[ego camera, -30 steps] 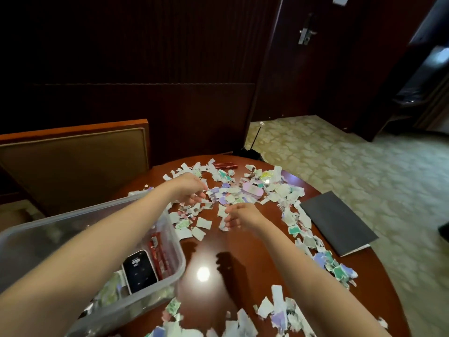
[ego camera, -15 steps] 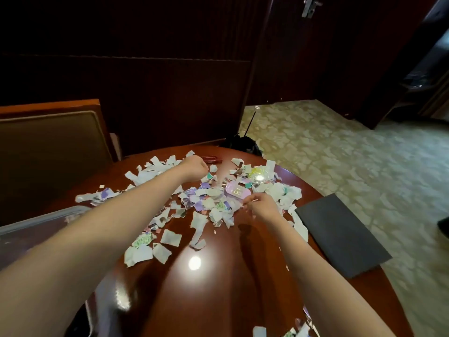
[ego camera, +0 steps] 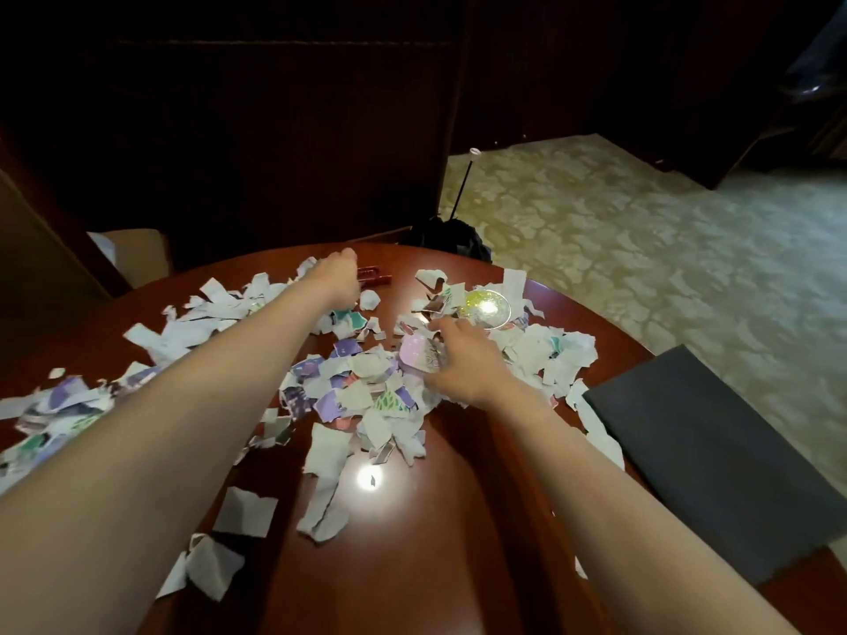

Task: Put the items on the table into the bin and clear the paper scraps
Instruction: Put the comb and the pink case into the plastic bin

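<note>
Torn paper scraps point(ego camera: 362, 396) in white, purple and green cover the far half of the round brown table point(ego camera: 412, 543). My left hand point(ego camera: 337, 277) reaches to the far edge and touches a small dark red object point(ego camera: 373, 276); its fingers are hidden, so a grip cannot be seen. My right hand point(ego camera: 463, 364) rests with fingers spread on the scraps, touching a pink oval item point(ego camera: 419, 355). A glittery round disc point(ego camera: 488, 309) lies just beyond that hand. The bin is out of view.
A dark grey notebook point(ego camera: 715, 456) lies at the table's right edge. A black bag with a thin rod point(ego camera: 451, 236) stands on the carpet behind the table. A chair back point(ego camera: 41, 240) is at the left. Dark wood panelling lies beyond.
Both arms have stretched further away from me; the left hand reached the red object at the far edge, the right hand came onto the pink item. The view moved forward and the bin left the frame.
</note>
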{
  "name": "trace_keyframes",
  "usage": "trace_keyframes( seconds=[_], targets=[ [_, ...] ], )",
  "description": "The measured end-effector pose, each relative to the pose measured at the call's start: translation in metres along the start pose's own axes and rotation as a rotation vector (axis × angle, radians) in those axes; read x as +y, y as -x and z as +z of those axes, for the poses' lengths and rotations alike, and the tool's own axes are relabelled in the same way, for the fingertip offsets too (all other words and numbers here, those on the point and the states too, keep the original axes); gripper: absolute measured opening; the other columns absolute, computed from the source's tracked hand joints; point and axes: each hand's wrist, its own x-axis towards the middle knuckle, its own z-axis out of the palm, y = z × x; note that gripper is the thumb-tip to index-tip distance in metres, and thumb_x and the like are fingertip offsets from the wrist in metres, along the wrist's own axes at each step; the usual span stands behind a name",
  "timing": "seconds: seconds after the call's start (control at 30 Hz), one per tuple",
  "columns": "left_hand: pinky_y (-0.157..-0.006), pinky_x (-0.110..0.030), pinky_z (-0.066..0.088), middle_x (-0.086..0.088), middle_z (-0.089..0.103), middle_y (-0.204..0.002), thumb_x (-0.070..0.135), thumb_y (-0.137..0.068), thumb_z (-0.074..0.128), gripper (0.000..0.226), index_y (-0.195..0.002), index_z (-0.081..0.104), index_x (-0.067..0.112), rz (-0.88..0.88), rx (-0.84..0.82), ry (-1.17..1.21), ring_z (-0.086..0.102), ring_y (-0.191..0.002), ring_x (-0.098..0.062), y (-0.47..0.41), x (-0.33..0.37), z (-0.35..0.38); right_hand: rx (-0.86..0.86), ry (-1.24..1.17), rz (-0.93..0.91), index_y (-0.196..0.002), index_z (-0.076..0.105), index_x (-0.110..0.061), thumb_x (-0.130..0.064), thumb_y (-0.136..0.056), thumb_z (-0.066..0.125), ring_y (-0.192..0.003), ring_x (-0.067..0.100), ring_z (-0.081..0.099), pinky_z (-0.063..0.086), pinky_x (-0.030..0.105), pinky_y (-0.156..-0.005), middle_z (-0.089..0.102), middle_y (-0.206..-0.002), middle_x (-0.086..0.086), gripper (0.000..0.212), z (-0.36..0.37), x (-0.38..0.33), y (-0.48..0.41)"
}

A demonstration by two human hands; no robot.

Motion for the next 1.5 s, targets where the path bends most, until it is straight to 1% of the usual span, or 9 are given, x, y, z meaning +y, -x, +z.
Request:
trace_keyframes(
  seconds=[0.23, 0.43, 0.6, 0.73, 0.8, 1.0, 1.17, 1.3, 1.5],
  targets=[
    [-0.115, -0.046, 0.016, -0.014, 0.048, -0.133, 0.017, -0.094, 0.052, 0.044, -0.136, 0.041, 0.01, 0.07, 0.048, -0.287, 0.044, -0.127, -0.032, -0.024, -0.014, 0.012, 0.002, 0.002, -0.025, -0.134, 0.044, -0.012, -0.021, -0.079, 0.064, -0.119, 0.028, 0.043, 0.039, 0.038, -0.095, 0.046, -0.126, 0.009, 0.059, 0.006, 0.008, -0.011],
    [-0.101, -0.039, 0.04, -0.019, 0.039, -0.132, 0.02, -0.094, 0.053, 0.049, -0.137, 0.036, 0.002, -0.001, -0.021, -0.243, 0.043, -0.121, -0.036, -0.008, -0.005, -0.002, 0.056, -0.166, 0.047, -0.125, 0.041, -0.011, -0.031, -0.08, 0.066, -0.111, 0.026, 0.046, 0.035, 0.038, -0.091, 0.051, -0.119, 0.007, 0.055, -0.001, 0.007, 0.0],
    [-0.108, -0.038, 0.032, -0.02, 0.04, -0.134, 0.015, -0.095, 0.049, 0.048, -0.137, 0.033, -0.001, 0.024, 0.029, -0.132, 0.041, -0.125, -0.035, 0.019, -0.001, -0.034, 0.16, -0.282, 0.107, -0.125, 0.035, -0.013, -0.028, -0.081, 0.064, -0.104, 0.025, 0.043, 0.03, 0.033, -0.086, 0.046, -0.108, 0.003, 0.055, -0.018, 0.0, 0.026],
    [-0.088, -0.037, 0.045, -0.018, 0.05, -0.119, 0.021, -0.093, 0.053, 0.041, -0.127, 0.041, 0.003, 0.082, 0.02, 0.028, 0.054, -0.101, -0.031, 0.045, -0.004, -0.066, 0.162, -0.524, 0.189, -0.111, 0.028, -0.021, -0.02, -0.079, 0.066, -0.087, 0.025, 0.053, 0.044, 0.035, -0.074, 0.049, -0.102, 0.003, 0.05, -0.025, -0.009, 0.049],
    [-0.081, -0.036, 0.049, -0.015, 0.053, -0.112, 0.024, -0.092, 0.055, 0.04, -0.124, 0.04, 0.006, 0.102, 0.009, 0.087, 0.055, -0.091, -0.027, 0.067, -0.006, -0.085, 0.161, -0.653, 0.227, -0.111, 0.027, -0.02, -0.014, -0.079, 0.066, -0.086, 0.026, 0.057, 0.046, 0.028, -0.062, 0.051, -0.108, 0.009, 0.051, -0.027, -0.017, 0.06],
    [-0.078, -0.03, 0.046, -0.011, 0.055, -0.112, 0.025, -0.09, 0.06, 0.051, -0.131, 0.035, 0.008, 0.11, -0.007, 0.15, 0.053, -0.091, -0.02, 0.14, -0.027, -0.143, 0.145, -0.801, 0.331, -0.13, 0.033, -0.009, -0.012, -0.077, 0.068, -0.101, 0.03, 0.058, 0.052, 0.04, -0.087, 0.051, -0.112, 0.009, 0.064, -0.023, -0.056, 0.092],
    [-0.055, -0.021, 0.041, -0.006, 0.052, -0.098, 0.021, -0.09, 0.059, 0.048, -0.13, 0.035, 0.008, 0.052, -0.003, 0.21, 0.054, -0.078, -0.016, 0.202, -0.07, -0.182, 0.06, -0.803, 0.286, -0.132, 0.033, -0.009, -0.012, -0.079, 0.068, -0.097, 0.022, 0.05, 0.048, 0.034, -0.082, 0.045, -0.11, 0.006, 0.064, -0.019, -0.101, 0.121],
    [-0.054, -0.021, 0.04, -0.006, 0.051, -0.095, 0.018, -0.089, 0.06, 0.047, -0.129, 0.037, 0.006, -0.02, -0.013, 0.281, 0.051, -0.075, -0.015, 0.252, -0.104, -0.198, 0.019, -0.803, 0.227, -0.133, 0.034, -0.01, -0.011, -0.078, 0.07, -0.108, 0.028, 0.054, 0.05, 0.028, -0.071, 0.05, -0.12, 0.011, 0.067, -0.011, -0.14, 0.146],
    [-0.051, -0.022, 0.04, -0.005, 0.055, -0.082, 0.012, -0.09, 0.059, 0.032, -0.116, 0.041, 0.009, -0.106, -0.053, 0.484, 0.052, -0.063, -0.014, 0.317, -0.139, -0.202, -0.024, -0.71, 0.089, -0.136, 0.031, -0.011, -0.01, -0.078, 0.069, -0.099, 0.025, 0.057, 0.051, 0.034, -0.08, 0.051, -0.12, 0.01, 0.07, -0.012, -0.19, 0.184]
  ],
)
